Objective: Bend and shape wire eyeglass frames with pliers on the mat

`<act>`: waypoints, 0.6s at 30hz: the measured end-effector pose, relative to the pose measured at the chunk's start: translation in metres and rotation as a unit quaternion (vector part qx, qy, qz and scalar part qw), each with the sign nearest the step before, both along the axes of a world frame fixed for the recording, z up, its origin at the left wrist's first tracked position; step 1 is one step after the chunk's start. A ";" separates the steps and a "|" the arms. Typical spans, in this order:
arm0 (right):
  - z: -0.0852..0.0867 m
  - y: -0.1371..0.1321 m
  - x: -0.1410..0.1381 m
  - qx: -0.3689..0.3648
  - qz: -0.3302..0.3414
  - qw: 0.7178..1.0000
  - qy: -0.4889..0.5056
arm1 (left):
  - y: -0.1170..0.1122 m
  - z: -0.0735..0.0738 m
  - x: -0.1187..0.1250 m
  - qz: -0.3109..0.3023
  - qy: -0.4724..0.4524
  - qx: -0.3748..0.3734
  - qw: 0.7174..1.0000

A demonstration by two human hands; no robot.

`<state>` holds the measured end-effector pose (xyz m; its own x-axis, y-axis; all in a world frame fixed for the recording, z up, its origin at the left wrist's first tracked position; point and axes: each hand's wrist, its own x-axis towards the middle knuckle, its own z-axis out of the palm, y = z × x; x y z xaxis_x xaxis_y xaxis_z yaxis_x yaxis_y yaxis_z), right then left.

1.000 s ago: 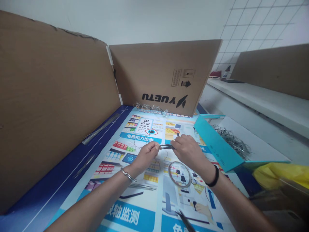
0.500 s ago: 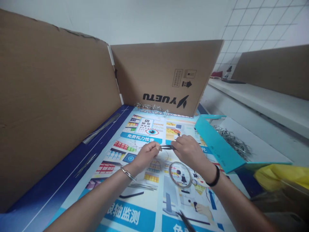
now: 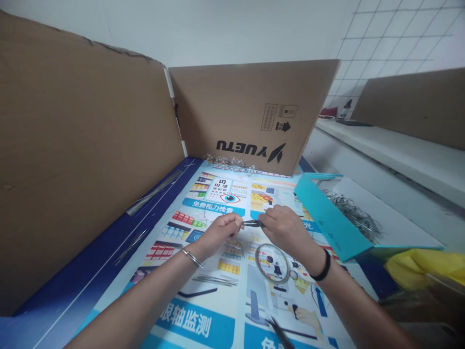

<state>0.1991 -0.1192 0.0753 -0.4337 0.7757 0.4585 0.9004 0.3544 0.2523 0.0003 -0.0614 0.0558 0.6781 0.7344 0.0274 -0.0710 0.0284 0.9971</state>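
Note:
My right hand [image 3: 281, 225] is closed around dark pliers [image 3: 252, 223], whose jaws point left. Their tips meet the pinched fingers of my left hand [image 3: 223, 232]. A thin wire [image 3: 241, 247] hangs in a loose curve below my left hand, and I take it to be what those fingers pinch, though the held end is too small to make out. Below my right hand lies a coil of wire [image 3: 257, 264] on the printed sheet. Several straight wire pieces [image 3: 218, 279] rest under my left forearm.
A turquoise box [image 3: 327, 223] holding a heap of tangled wire [image 3: 354, 213] stands to the right, by a yellow bag [image 3: 425, 266]. Cardboard panels [image 3: 90, 145] wall the left and back. Wire scraps [image 3: 230, 160] lie at the back. Dark pointed tips [image 3: 278, 332] show at the front edge.
Both hands keep nearly the same pose, with the pliers still at the left fingertips. The whole view has shifted slightly.

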 end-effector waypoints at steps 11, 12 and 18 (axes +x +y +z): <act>0.000 0.000 -0.001 -0.025 -0.019 0.999 0.026 | -0.007 0.000 0.005 0.040 -0.016 -0.011 0.999; 0.000 0.000 -0.001 -0.035 -0.023 0.998 0.036 | -0.007 -0.001 0.005 0.044 -0.016 -0.018 0.999; -0.003 0.004 0.000 -0.103 -0.045 0.989 0.100 | -0.006 -0.005 0.006 0.061 -0.011 -0.001 0.998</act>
<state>0.1994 -0.1149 0.0722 -0.2759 0.8926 0.3566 0.9550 0.2967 -0.0038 0.0065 -0.0676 0.0511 0.5827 0.8117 0.0402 -0.0961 0.0197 0.9952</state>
